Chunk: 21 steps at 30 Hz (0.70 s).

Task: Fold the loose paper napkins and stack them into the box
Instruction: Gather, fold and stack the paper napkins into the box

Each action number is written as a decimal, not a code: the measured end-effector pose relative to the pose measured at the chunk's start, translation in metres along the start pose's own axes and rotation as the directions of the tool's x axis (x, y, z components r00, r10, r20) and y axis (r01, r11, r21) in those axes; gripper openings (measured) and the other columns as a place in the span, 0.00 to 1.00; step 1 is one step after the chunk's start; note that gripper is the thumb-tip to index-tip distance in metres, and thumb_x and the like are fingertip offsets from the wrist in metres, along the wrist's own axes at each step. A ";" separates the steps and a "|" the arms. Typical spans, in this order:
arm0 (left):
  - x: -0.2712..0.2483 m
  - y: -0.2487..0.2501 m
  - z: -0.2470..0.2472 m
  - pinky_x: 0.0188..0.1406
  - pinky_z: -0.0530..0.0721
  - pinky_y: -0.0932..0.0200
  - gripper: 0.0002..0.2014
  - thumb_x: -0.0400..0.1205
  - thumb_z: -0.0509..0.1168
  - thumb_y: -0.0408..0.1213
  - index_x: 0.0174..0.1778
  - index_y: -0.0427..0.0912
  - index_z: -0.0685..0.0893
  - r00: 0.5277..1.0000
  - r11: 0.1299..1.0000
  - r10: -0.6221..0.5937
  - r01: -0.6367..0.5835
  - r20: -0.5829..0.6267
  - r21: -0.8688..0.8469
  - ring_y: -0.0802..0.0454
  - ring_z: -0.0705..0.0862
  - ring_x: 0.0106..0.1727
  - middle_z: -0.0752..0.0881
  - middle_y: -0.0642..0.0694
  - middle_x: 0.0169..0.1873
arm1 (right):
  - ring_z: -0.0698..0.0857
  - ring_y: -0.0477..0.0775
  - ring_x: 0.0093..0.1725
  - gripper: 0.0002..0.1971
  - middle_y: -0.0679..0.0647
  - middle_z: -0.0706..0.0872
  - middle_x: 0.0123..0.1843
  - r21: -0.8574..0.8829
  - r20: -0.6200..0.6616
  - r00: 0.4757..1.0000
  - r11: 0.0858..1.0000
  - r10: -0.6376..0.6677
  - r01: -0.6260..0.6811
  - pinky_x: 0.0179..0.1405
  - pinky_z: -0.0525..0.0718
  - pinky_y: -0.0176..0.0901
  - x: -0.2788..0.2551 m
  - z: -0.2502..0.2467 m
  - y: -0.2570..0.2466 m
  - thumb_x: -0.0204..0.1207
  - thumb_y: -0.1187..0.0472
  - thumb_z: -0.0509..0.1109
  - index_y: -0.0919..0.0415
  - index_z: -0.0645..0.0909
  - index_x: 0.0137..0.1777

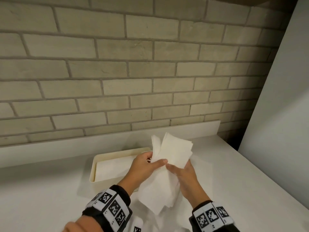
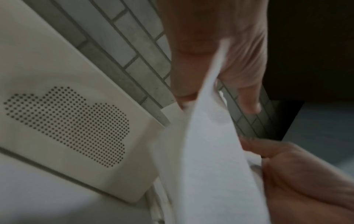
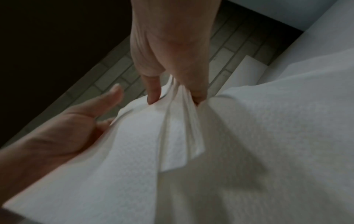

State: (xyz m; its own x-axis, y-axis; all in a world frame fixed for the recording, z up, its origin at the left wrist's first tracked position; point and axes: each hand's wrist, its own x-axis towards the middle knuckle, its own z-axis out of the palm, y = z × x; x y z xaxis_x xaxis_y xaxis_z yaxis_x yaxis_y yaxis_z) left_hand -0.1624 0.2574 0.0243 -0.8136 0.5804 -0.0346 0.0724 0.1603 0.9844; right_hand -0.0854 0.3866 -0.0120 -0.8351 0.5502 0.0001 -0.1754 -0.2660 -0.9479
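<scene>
Both hands hold a bundle of white paper napkins point(image 1: 173, 151) above the white counter. My left hand point(image 1: 158, 159) grips it from the left, thumb on top. My right hand point(image 1: 177, 166) takes it from the right and pinches several folds point(image 3: 182, 121) between thumb and finger in the right wrist view. The bundle fans out above the hands, and its lower sheets point(image 1: 158, 196) hang down towards the counter. Left of the hands stands the open cream box point(image 1: 93, 168) with flat napkins point(image 1: 112, 169) inside. Its dotted cream face point(image 2: 67, 125) fills the left wrist view beside my left hand point(image 2: 216, 101).
A pale brick wall point(image 1: 133, 72) rises behind a low white ledge point(image 1: 66, 151) at the back of the counter point(image 1: 242, 181). A tall white panel point(image 1: 280, 106) closes the right side. The box sits close against the ledge.
</scene>
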 end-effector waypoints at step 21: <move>0.003 0.009 -0.038 0.57 0.85 0.47 0.04 0.75 0.74 0.41 0.42 0.48 0.86 0.960 0.967 -0.053 -0.019 -0.274 -0.254 0.46 0.88 0.49 0.90 0.47 0.44 | 0.75 0.59 0.69 0.35 0.59 0.73 0.70 -0.824 -0.532 0.823 0.103 0.196 -0.557 0.66 0.76 0.51 -0.011 -0.039 0.020 0.71 0.48 0.71 0.60 0.61 0.73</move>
State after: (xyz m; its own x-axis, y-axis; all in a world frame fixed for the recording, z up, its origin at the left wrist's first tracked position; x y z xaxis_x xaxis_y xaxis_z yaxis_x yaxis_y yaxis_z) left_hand -0.1863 0.2307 0.0401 -0.9432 0.3301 -0.0386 -0.0614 -0.0590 0.9964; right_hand -0.0593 0.4058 -0.0429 -0.4444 0.8223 -0.3554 0.8769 0.3182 -0.3603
